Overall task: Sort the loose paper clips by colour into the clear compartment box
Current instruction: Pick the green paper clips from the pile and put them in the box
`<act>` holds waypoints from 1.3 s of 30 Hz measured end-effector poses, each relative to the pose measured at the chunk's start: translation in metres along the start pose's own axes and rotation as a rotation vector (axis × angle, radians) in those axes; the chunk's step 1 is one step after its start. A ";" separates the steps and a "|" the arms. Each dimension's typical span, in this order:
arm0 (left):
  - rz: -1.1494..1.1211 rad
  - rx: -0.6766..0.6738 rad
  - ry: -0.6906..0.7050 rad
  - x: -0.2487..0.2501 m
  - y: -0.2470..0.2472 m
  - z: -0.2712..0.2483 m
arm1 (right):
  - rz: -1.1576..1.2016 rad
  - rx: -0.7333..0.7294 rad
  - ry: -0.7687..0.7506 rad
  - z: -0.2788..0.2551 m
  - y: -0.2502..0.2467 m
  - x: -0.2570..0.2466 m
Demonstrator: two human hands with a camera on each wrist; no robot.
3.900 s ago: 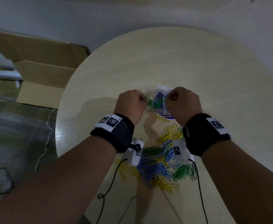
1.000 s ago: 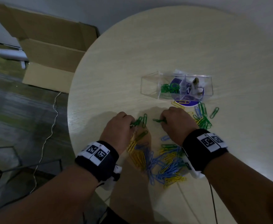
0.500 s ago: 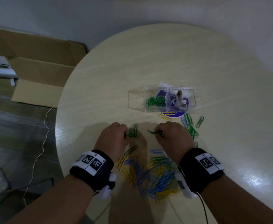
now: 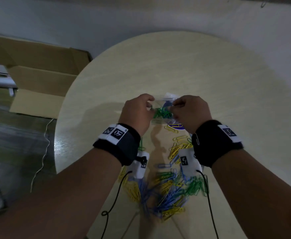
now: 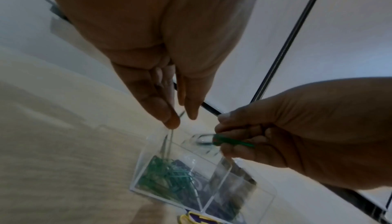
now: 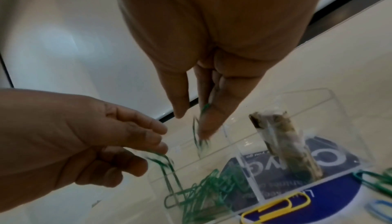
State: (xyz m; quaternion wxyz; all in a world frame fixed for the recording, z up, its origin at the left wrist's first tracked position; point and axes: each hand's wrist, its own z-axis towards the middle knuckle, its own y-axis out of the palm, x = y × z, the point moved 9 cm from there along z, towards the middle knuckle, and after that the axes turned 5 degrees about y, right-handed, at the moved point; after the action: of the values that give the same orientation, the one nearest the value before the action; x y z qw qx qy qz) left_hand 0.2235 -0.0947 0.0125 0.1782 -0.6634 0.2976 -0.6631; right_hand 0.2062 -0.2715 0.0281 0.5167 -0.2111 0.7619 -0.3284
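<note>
Centre of head view: left hand (image 4: 138, 111) and right hand (image 4: 189, 112) each pinch green paper clips (image 5: 232, 141) over the clear box (image 6: 331, 110), above its green compartment; clips judged light, stiff, slippery wire, best pinched across the loops

A plain office-like room: round pale wood table (image 4: 175, 69), open cardboard box (image 4: 38, 71) on the floor, white wall.

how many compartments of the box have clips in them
1: the near left compartment holds green clips. The next one holds a paper roll; the back ones look bare but are partly hidden.
</note>
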 end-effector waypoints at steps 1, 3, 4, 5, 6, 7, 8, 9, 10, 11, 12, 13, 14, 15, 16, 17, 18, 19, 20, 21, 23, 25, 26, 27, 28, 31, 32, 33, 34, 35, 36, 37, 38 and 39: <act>-0.038 0.005 -0.012 -0.003 0.002 0.000 | -0.004 0.005 -0.013 -0.001 0.000 -0.001; -0.042 0.035 0.014 -0.005 -0.004 -0.005 | -0.013 0.052 -0.052 -0.010 -0.008 -0.001; -0.001 0.056 0.047 -0.004 -0.010 -0.011 | -0.003 0.081 -0.057 -0.017 -0.014 0.005; 0.058 0.070 0.080 -0.004 -0.016 -0.019 | 0.010 0.105 -0.059 -0.026 -0.019 0.013; 0.124 0.073 0.112 -0.005 -0.020 -0.031 | 0.010 0.120 -0.063 -0.036 -0.020 0.022; 0.180 0.055 0.146 -0.006 -0.021 -0.047 | -0.009 0.124 -0.075 -0.048 -0.019 0.033; 0.227 0.008 0.184 -0.007 -0.017 -0.064 | -0.055 0.112 -0.100 -0.059 -0.013 0.044; 0.271 -0.072 0.228 -0.009 -0.007 -0.083 | -0.131 0.081 -0.142 -0.071 -0.003 0.055; 0.317 -0.167 0.277 -0.013 0.006 -0.103 | -0.247 0.023 -0.188 -0.085 0.011 0.063; 0.366 -0.256 0.323 -0.018 0.021 -0.124 | -0.370 -0.059 -0.236 -0.097 0.030 0.073; 0.412 -0.326 0.356 -0.024 0.034 -0.143 | -0.454 -0.155 -0.252 -0.111 0.047 0.081; 0.451 -0.381 0.364 -0.031 0.043 -0.159 | -0.506 -0.250 -0.244 -0.123 0.064 0.087; 0.479 -0.420 0.359 -0.037 0.050 -0.171 | -0.558 -0.329 -0.240 -0.135 0.077 0.089; 0.498 -0.440 0.347 -0.042 0.052 -0.181 | -0.598 -0.390 -0.261 -0.148 0.088 0.089; 0.511 -0.443 0.335 -0.047 0.051 -0.186 | -0.616 -0.424 -0.305 -0.160 0.096 0.085; 0.521 -0.432 0.318 -0.052 0.048 -0.189 | -0.615 -0.437 -0.350 -0.169 0.101 0.079; 0.523 -0.410 0.299 -0.056 0.042 -0.190 | -0.599 -0.440 -0.380 -0.175 0.101 0.073; 0.514 -0.377 0.284 -0.058 0.035 -0.189 | -0.558 -0.450 -0.397 -0.177 0.101 0.073; 0.498 -0.339 0.277 -0.059 0.029 -0.186 | -0.508 -0.456 -0.394 -0.176 0.097 0.073; 0.487 -0.298 0.277 -0.058 0.022 -0.183 | -0.443 -0.427 -0.389 -0.171 0.088 0.073; 0.493 -0.219 0.260 -0.057 0.010 -0.171 | -0.285 -0.174 -0.403 -0.148 0.052 0.070; 0.503 -0.141 0.200 -0.061 0.001 -0.152 | -0.180 0.139 -0.320 -0.112 0.006 0.084; 0.510 -0.110 0.169 -0.064 -0.002 -0.141 | -0.164 0.206 -0.233 -0.094 -0.009 0.093; 0.511 -0.091 0.141 -0.067 -0.003 -0.131 | -0.161 0.229 -0.143 -0.076 -0.019 0.103; 0.506 -0.085 0.121 -0.069 -0.003 -0.121 | -0.184 0.226 -0.058 -0.059 -0.024 0.113; 0.539 -0.149 0.100 -0.068 0.008 -0.104 | -0.316 0.152 0.223 -0.028 -0.026 0.144; 0.547 -0.164 0.109 -0.065 0.011 -0.101 | -0.330 0.122 0.290 -0.025 -0.024 0.151; 0.548 -0.176 0.123 -0.062 0.014 -0.099 | -0.328 0.105 0.323 -0.024 -0.022 0.155; 0.547 -0.191 0.135 -0.059 0.016 -0.098 | -0.328 0.094 0.324 -0.023 -0.019 0.155; 0.548 -0.209 0.141 -0.057 0.017 -0.098 | -0.337 0.088 0.297 -0.022 -0.015 0.150; 0.550 -0.227 0.146 -0.056 0.018 -0.098 | -0.349 0.084 0.257 -0.020 -0.010 0.144; 0.553 -0.240 0.153 -0.054 0.020 -0.098 | -0.355 0.079 0.213 -0.020 -0.006 0.138; 0.553 -0.245 0.158 -0.053 0.020 -0.097 | -0.351 0.075 0.174 -0.019 -0.003 0.133; 0.546 -0.246 0.153 -0.052 0.020 -0.097 | -0.339 0.069 0.145 -0.019 0.000 0.129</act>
State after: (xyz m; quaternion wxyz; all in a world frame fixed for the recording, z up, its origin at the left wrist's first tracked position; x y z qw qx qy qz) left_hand 0.1272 -0.0619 -0.0350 0.2453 -0.5235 0.5555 -0.5976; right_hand 0.1402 -0.3515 -0.0507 0.4047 -0.2942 0.7390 -0.4512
